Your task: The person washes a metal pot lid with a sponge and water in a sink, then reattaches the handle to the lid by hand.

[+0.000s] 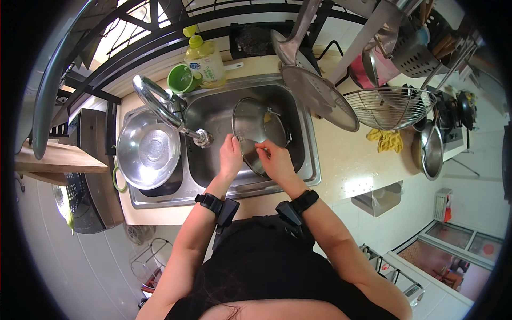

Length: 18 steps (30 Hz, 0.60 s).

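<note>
A round, metal-rimmed vessel that looks like a steel pot (272,130) is tilted in the right basin of the steel sink (306,106). My left hand (230,158) is closed on the pot's near-left rim. Over the near part of the pot, my right hand (276,164) has thumb and fingers pinched together. Something thin and dark runs from those fingertips toward the left hand, too small to name. The chrome faucet (160,101) reaches over the basin, its spout head just left of my left hand.
A large steel bowl (152,149) covers most of the left basin. Behind the sink stand a green cup (182,79) and a yellow-green pump bottle (205,64). A skimmer (320,98) and a wire strainer (392,106) hang at right, above the counter with a yellow cloth (385,140).
</note>
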Available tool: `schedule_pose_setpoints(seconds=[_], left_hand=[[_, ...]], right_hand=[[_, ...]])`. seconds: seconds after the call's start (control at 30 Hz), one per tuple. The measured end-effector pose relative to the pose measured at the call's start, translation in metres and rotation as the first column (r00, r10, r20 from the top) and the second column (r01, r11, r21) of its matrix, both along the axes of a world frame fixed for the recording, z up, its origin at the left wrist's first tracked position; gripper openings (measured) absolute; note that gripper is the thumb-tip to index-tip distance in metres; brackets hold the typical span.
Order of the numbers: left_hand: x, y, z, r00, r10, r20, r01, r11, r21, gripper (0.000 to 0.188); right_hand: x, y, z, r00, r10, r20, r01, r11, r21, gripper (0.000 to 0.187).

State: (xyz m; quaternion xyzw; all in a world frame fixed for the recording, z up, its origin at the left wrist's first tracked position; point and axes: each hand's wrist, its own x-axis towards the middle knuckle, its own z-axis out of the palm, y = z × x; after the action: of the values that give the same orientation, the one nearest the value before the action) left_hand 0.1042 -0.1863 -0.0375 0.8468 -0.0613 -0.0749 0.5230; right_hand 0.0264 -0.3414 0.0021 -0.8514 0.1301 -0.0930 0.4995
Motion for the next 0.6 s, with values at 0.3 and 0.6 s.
schedule_pose_setpoints(seconds=[0.3,0.6], left_hand=[[0.003,0.006,0.005,0.995,-0.087,0.048,0.084,0.995,0.057,0.025],[0.014,0.017,0.012,0.974,-0.222,0.043,0.219,0.974,0.063,0.019]], right_hand=[[0.020,-0.027,0.006,0.981,0.182,0.071,-0.179,0.983,-0.046,0.014],[0.037,-0.041,0.013,0.933,0.357,-0.049,-0.360,0.928,-0.092,0.017]])
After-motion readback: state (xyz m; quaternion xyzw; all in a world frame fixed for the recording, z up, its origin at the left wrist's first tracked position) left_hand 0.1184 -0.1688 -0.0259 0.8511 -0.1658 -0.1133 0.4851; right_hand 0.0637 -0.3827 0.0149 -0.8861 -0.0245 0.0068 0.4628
